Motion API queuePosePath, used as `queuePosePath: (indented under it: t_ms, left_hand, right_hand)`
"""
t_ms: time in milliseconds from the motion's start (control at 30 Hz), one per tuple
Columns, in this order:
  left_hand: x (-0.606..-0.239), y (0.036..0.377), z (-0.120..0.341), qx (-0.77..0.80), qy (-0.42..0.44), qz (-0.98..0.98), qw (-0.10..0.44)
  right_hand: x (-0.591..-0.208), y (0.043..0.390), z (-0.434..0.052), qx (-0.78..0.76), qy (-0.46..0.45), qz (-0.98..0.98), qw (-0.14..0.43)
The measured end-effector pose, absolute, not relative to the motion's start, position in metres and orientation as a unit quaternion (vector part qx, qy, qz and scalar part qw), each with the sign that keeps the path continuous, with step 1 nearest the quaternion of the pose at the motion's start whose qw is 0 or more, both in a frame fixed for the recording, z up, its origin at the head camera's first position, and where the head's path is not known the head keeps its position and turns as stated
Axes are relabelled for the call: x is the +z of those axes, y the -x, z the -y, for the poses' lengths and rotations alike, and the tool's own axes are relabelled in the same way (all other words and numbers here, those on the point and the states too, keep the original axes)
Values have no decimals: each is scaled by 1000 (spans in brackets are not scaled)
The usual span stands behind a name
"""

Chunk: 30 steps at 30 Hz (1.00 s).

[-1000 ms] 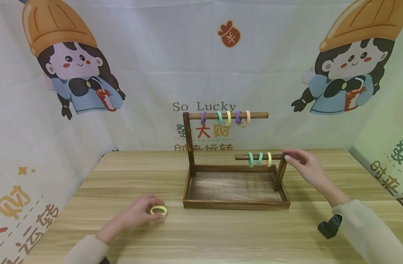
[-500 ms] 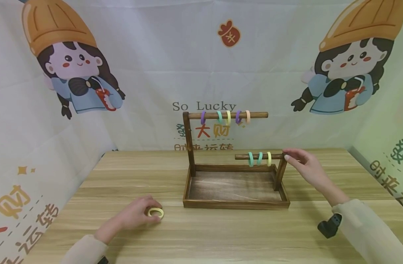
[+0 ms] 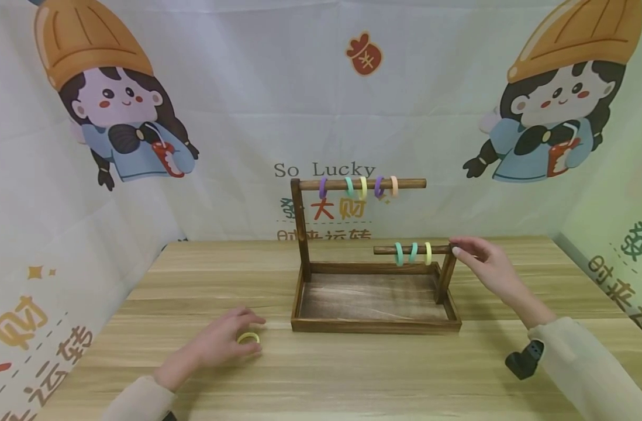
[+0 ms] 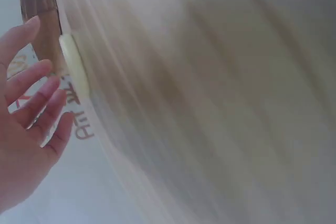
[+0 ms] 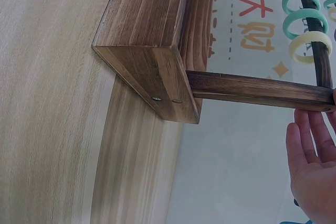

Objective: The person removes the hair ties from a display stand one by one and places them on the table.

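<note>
Item one: a yellow ring (image 3: 248, 338) lying flat on the tabletop (image 3: 352, 374), in front of and to the left of the wooden rack (image 3: 375, 292). My left hand (image 3: 222, 344) is over it, fingers spread and relaxed; the fingertips (image 4: 42, 69) reach the ring's edge, with no grip closed round it. A second ago the ring sat further right and clear of my fingers; it now lies nearer the palm, partly covered.

Item two: my right hand (image 3: 484, 266) at the right end of the rack's lower bar (image 3: 413, 250), thumb and forefinger pinching the bar's tip just above the short post. I see no change there since the earlier frames.

Item three: on the lower bar, two green rings (image 3: 406, 253) and a pale yellow ring (image 3: 428, 253), hanging side by side.

Item four: on the upper bar (image 3: 360, 184), five rings (image 3: 359, 187): purple, green, yellow, purple, orange. The rack's tray (image 3: 373, 304) lies below both bars.
</note>
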State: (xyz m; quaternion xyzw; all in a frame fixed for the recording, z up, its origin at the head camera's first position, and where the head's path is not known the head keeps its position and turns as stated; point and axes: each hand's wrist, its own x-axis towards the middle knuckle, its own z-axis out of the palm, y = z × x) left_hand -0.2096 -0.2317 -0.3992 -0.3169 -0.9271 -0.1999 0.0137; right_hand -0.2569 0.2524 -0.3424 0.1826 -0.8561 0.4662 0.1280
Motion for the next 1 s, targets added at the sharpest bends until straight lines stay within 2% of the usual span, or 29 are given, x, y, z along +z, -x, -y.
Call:
queuePosePath:
  t_ms: [267, 400, 1000]
  left_hand:
    - [-390, 211, 208, -214, 350, 907, 98]
    - [-386, 213, 195, -221, 368, 895, 122]
    - [-379, 221, 141, -302, 387, 867, 86]
  right_hand:
    - [-342, 256, -252, 466, -185, 855, 130]
    - [-343, 257, -253, 470, -186, 853, 131]
    - [-343, 257, -253, 471, -186, 853, 130]
